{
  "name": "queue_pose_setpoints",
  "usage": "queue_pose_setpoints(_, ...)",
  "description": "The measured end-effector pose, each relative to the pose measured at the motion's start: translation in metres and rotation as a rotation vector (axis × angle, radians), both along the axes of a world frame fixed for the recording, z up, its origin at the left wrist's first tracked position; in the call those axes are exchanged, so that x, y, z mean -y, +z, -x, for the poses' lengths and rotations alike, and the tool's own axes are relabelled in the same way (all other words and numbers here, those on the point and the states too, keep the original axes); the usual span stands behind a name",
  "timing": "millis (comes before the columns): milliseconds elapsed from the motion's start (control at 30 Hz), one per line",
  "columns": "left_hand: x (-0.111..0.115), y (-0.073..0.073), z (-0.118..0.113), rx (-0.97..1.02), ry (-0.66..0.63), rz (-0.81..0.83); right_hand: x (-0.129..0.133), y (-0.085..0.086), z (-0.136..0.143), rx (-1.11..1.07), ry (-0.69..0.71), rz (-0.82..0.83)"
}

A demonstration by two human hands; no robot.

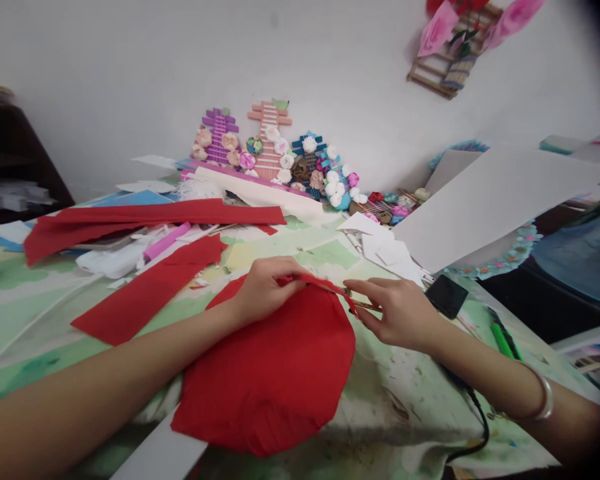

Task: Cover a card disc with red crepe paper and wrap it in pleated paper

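Note:
A large rounded piece covered in red crepe-like sheet (275,373) lies at the table's near edge. A white flat strip (163,447) sticks out from under its lower left. My left hand (267,290) rests on its upper edge, fingers closed on a narrow red fold there. On the right, my right hand (400,313) is closed around a slim gold-coloured tool (367,306), whose tip is at the end of that red fold. The tool's exact kind is hard to make out, as my fingers cover part of it.
Red strips (155,287) lie to the left, near a white glue gun-like object (113,257) and a pink stick (167,241). White paper scraps (385,247), a black box (446,296) and a green pen (501,340) are at right. Flower-decorated crafts (270,143) line the wall.

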State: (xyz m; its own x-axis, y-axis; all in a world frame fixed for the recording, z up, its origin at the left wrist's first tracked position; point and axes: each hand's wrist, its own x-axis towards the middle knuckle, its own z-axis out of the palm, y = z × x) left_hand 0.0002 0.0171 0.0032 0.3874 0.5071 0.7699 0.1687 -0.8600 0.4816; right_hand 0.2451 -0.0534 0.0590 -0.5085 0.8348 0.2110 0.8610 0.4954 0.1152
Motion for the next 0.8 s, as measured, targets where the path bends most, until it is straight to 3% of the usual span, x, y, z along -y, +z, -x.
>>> queue_pose_setpoints(100,-0.003,0.004,0.000,0.050,0.007,0.336,-0.005,0.006,0.002,-0.019,0.011,0.049)
queue_pose_setpoints(233,-0.008,0.004,-0.001,0.124,-0.096,0.558,-0.013,0.012,0.005,-0.008,0.047,0.071)
queue_pose_setpoints(467,-0.007,0.009,-0.003,0.179,-0.209,0.679,-0.022,0.018,0.008,0.062,0.083,0.038)
queue_pose_setpoints(800,-0.008,0.010,-0.004,0.254,-0.175,0.696,-0.022,0.027,0.017,0.160,0.098,-0.019)
